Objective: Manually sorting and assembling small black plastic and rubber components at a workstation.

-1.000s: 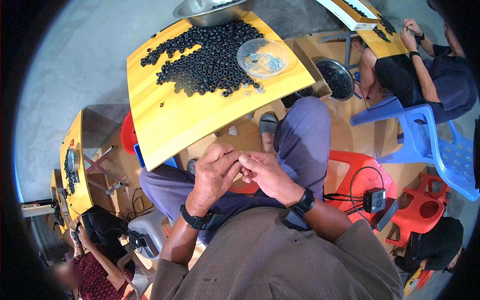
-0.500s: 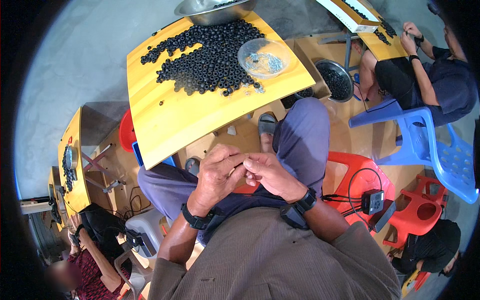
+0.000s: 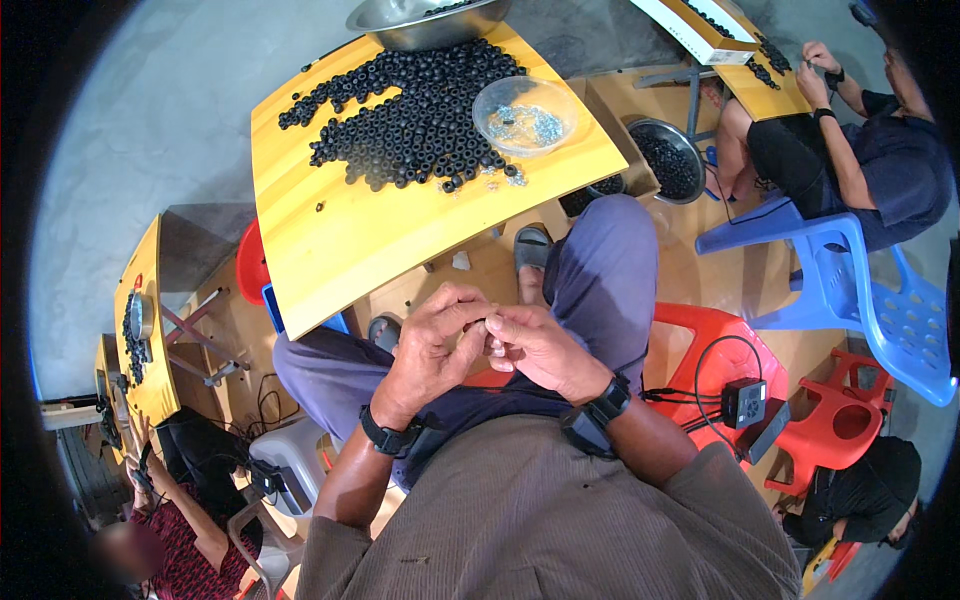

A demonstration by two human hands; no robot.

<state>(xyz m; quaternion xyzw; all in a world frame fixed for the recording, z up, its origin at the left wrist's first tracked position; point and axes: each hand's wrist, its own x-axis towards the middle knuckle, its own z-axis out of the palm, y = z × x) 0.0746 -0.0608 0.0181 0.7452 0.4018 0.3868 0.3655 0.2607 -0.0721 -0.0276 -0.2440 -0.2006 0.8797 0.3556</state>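
Note:
Fingertips meeting over my lap, my left hand (image 3: 438,342) and my right hand (image 3: 541,346) are both closed in a pinch. Whatever they hold between them is too small and too covered to make out. Beyond them is a yellow wooden table (image 3: 350,250) bearing a wide spread of small black ring-shaped pieces (image 3: 430,120). A clear plastic bowl (image 3: 486,126) with small shiny silvery-blue parts stands at the right of that spread. A few of these tiny parts (image 3: 514,177) lie loose beside the bowl, and one black piece (image 3: 320,207) sits apart at the left.
A metal basin (image 3: 420,36) stands at the table's far edge. On the floor to the right is a metal bowl (image 3: 692,170) of black pieces. A blue chair (image 3: 835,275) and red stools (image 3: 725,350) stand at right. Other people work at left and right.
My hands stay pinched together, with the left fingers slightly shifted. At the left, a co-worker's hands have moved a little.

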